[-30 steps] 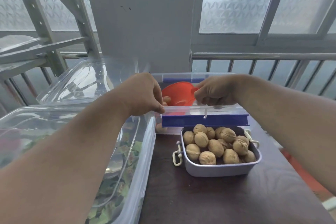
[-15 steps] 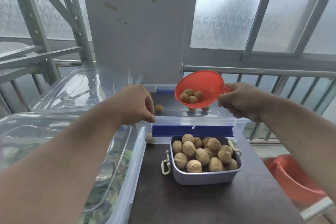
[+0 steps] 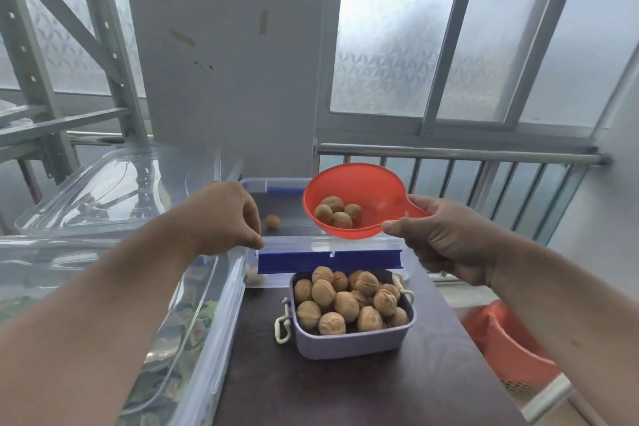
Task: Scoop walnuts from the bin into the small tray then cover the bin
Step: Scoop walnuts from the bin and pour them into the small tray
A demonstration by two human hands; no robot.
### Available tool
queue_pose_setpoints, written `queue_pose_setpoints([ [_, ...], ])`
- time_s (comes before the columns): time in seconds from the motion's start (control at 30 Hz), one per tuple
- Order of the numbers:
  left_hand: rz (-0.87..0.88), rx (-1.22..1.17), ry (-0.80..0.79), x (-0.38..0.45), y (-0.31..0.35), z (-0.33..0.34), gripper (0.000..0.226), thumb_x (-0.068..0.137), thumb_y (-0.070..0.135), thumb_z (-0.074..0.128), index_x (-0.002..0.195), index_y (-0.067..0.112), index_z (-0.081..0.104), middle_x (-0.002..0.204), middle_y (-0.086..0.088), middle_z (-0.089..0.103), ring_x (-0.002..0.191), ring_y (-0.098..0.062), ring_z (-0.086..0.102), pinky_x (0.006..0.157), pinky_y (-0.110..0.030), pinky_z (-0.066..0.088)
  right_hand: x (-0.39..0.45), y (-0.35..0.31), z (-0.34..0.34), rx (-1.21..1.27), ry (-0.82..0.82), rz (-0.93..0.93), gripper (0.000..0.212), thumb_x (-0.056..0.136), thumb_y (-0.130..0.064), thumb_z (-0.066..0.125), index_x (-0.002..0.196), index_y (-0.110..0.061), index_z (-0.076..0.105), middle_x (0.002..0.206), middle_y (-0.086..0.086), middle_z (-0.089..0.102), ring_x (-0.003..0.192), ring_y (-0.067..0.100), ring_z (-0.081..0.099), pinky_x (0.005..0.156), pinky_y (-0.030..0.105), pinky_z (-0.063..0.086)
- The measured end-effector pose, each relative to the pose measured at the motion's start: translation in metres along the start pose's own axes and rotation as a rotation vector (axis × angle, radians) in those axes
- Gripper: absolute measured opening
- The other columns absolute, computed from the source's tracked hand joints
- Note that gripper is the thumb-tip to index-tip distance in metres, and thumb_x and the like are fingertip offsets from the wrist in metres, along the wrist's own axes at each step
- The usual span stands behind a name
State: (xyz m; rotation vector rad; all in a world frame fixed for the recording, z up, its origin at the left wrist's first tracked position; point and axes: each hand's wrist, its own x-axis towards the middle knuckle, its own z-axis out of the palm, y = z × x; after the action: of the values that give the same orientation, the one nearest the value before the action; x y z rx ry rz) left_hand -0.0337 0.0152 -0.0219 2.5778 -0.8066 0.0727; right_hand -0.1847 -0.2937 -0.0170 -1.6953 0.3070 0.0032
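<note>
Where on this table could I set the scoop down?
Bare dark table shows in front of the tray, bordered left by the clear tub. A narrower strip runs along the tray's right side. Between the tray and the bin it is crowded.

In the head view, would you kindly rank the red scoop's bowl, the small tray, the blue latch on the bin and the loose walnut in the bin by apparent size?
1. small tray, though it is nearest the camera
2. red scoop's bowl, a close second
3. blue latch, long but thin
4. loose walnut, clearly smallest
</note>
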Motion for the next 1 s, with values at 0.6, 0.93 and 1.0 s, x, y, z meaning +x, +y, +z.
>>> queue_pose_setpoints([
  [0.6,-0.004,0.015,0.001,0.002,-0.002,0.001,0.009,0.073,0.028,0.095,0.073,0.024,0.087,0.066,0.010,0.078,0.069,-0.008,0.074,0.064,-0.023,0.055,-0.031,0.013,0.007,-0.046,0.021,-0.151,0.090,0.078,-0.011,0.093,0.147,-0.051,0.053,0.116,0.021,0.074,0.081,0.036,0.047,0.055,0.032,0.038],
  [0.93,-0.006,-0.012,0.004,0.001,-0.002,0.002,0.008,0.073,0.026,0.095,0.073,0.024,0.088,0.067,0.010,0.079,0.070,-0.009,0.074,0.063,-0.021,0.051,-0.061,0.023,0.020,-0.255,0.133,-0.346,0.097,0.085,-0.006,0.087,0.159,-0.046,0.039,0.112,-0.010,0.079,0.098,0.015,0.078,0.080,0.021,0.060],
  [1.0,-0.005,-0.010,0.004,0.001,-0.002,0.002,0.008,0.073,0.027,0.095,0.074,0.024,0.088,0.068,0.009,0.079,0.072,-0.010,0.074,0.065,-0.023,0.053,-0.066,0.026,0.021,-0.292,0.162,-0.372,0.098,0.085,-0.006,0.086,0.159,-0.047,0.037,0.111,-0.016,0.079,0.098,0.012,0.078,0.085,0.021,0.061],
])
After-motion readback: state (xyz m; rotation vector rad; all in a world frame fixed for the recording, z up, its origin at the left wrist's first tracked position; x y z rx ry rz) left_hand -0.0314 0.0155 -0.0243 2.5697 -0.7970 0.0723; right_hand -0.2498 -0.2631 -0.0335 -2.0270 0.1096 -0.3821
